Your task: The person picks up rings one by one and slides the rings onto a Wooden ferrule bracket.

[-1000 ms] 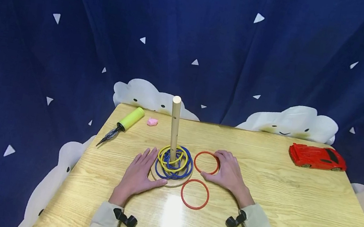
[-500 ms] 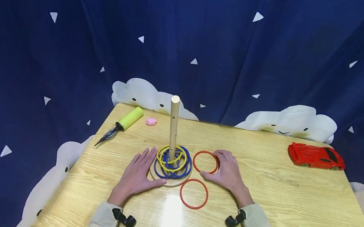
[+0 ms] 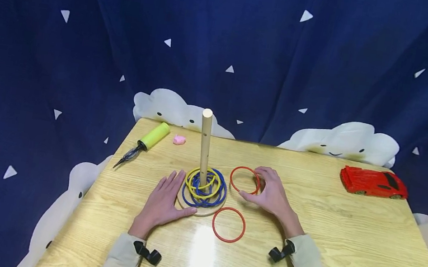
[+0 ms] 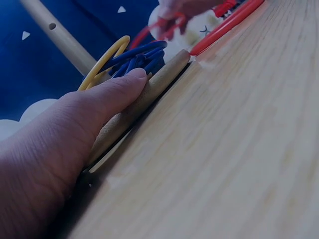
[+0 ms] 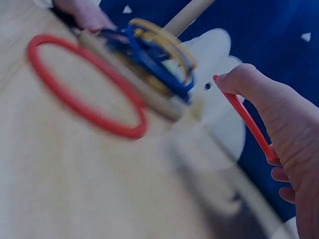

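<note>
My right hand [image 3: 270, 194] pinches a red ring [image 3: 235, 171] between thumb and fingers. In the right wrist view that ring [image 5: 249, 123] is raised above the table, with the hand's shadow below. A second red ring [image 3: 244, 230] lies flat on the table, nearer to me. Left of both stands a wooden peg [image 3: 205, 146], upright on a round base [image 3: 202, 213]. Blue rings [image 3: 224, 193] and yellow rings [image 3: 188, 179] lie piled around its foot. My left hand [image 3: 163, 204] rests against the base's left side with straight fingers, its thumb [image 4: 117, 92] lying along the near rim.
A yellow-green hand pump [image 3: 154, 137] with a black nozzle lies at the back left of the wooden table [image 3: 294, 263], and a small pink object [image 3: 179, 139] beside it. A red toy car [image 3: 374, 183] stands at the back right. Behind hangs a dark blue curtain [image 3: 267, 45].
My right hand has lifted its red ring off the table, raising it slightly. The left hand, the peg and the other rings have kept their places.
</note>
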The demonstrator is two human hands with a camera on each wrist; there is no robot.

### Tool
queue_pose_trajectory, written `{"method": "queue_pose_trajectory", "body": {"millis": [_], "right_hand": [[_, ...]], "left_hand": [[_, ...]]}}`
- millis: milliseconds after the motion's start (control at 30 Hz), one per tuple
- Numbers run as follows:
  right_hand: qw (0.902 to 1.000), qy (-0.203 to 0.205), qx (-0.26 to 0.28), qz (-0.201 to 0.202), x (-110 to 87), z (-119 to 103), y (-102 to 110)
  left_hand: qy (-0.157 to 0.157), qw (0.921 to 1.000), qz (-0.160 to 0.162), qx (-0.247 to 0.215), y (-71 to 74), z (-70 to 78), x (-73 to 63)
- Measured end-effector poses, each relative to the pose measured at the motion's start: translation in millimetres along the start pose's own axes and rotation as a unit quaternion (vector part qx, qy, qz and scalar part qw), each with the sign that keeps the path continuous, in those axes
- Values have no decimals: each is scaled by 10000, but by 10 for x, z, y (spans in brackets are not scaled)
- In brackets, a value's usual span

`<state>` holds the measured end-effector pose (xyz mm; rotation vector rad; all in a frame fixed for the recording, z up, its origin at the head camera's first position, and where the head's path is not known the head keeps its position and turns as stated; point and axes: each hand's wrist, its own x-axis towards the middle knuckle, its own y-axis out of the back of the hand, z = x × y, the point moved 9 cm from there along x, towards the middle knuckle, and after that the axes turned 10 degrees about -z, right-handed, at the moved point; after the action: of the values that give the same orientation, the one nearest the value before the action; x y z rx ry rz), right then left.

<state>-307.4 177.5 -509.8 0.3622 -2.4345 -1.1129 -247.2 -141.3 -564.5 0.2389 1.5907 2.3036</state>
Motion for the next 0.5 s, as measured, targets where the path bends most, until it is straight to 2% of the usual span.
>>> {"method": "queue_pose_trajectory", "body": {"millis": [267, 500], "right_hand": [[9990, 419, -83, 144, 230, -428, 542], [9913, 1211, -36, 515, 457, -938, 1109]], "left_hand": [[-35, 10000, 59, 54, 1, 11, -17], [-36, 9999, 75, 103, 2, 25, -21]]}}
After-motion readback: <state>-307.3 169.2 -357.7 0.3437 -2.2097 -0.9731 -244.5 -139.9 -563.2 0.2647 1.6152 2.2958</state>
